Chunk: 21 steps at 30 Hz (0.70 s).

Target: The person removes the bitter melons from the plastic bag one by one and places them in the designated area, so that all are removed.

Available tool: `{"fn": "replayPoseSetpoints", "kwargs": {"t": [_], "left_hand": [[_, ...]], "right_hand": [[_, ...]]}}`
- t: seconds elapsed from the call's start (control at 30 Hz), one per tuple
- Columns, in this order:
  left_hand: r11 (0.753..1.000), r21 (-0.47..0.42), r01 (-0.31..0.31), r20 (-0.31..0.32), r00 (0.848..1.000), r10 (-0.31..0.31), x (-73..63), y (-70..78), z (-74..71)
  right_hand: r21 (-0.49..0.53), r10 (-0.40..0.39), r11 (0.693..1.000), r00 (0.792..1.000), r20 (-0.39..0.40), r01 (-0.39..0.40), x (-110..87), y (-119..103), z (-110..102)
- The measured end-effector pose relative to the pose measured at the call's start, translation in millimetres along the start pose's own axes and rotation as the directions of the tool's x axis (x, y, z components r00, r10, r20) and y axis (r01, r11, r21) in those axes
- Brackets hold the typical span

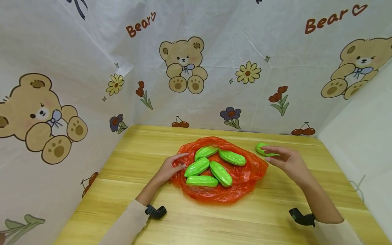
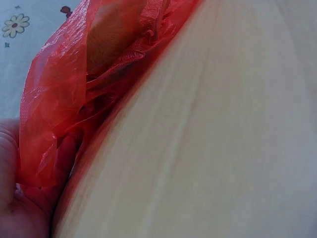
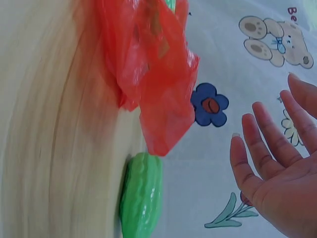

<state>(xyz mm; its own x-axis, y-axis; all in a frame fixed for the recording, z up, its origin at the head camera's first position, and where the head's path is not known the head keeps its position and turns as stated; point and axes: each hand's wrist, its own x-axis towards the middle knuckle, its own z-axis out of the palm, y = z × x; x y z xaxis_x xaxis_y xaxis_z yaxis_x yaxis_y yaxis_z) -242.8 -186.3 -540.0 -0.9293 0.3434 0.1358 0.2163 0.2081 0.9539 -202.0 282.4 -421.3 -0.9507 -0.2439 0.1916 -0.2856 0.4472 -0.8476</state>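
An orange-red plastic bag [image 1: 245, 175] lies spread flat in the middle of the wooden table [image 1: 128, 177]. Several green bumpy gourds [image 1: 220, 173] lie on it. One more green gourd [image 1: 261, 148] lies alone on the table, just right of the bag. My left hand [image 1: 179, 161] rests on the bag's left edge with its fingers stretched out. In the left wrist view the bag [image 2: 49, 99] lies against that hand [image 2: 15, 208]. My right hand [image 1: 275, 156] hovers beside the lone gourd, fingers straight. In the right wrist view the right hand [image 3: 267, 163] stays apart from this gourd [image 3: 142, 196] and the bag [image 3: 153, 74].
A white cloth [image 1: 214, 51] printed with bears and flowers walls the table at the back and both sides. Black wrist mounts [image 1: 156, 211] sit on both forearms near the front edge. Bare wood surrounds the bag.
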Motion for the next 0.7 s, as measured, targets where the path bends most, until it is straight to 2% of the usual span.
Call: {"fn": "replayPoseSetpoints", "kwargs": {"t": [0.2, 0.37, 0.7], "left_hand": [[1.000, 0.005, -0.004, -0.002, 1.000, 0.004, 0.1, 0.5, -0.9], [1.000, 0.028, -0.011, -0.004, 1.000, 0.012, -0.4, -1.1, -1.2], [1.000, 0.023, 0.002, 0.000, 1.000, -0.002, 0.5, -1.8, -0.9]], "right_hand": [[0.050, -0.030, 0.998, 0.998, 0.046, 0.028, -2.8, -6.3, 13.2], [0.033, -0.034, 0.999, 0.996, 0.084, 0.032, -4.9, -7.1, 25.5], [0.072, -0.004, 0.997, 0.993, 0.119, -0.005, -10.1, -8.2, 44.6]]}}
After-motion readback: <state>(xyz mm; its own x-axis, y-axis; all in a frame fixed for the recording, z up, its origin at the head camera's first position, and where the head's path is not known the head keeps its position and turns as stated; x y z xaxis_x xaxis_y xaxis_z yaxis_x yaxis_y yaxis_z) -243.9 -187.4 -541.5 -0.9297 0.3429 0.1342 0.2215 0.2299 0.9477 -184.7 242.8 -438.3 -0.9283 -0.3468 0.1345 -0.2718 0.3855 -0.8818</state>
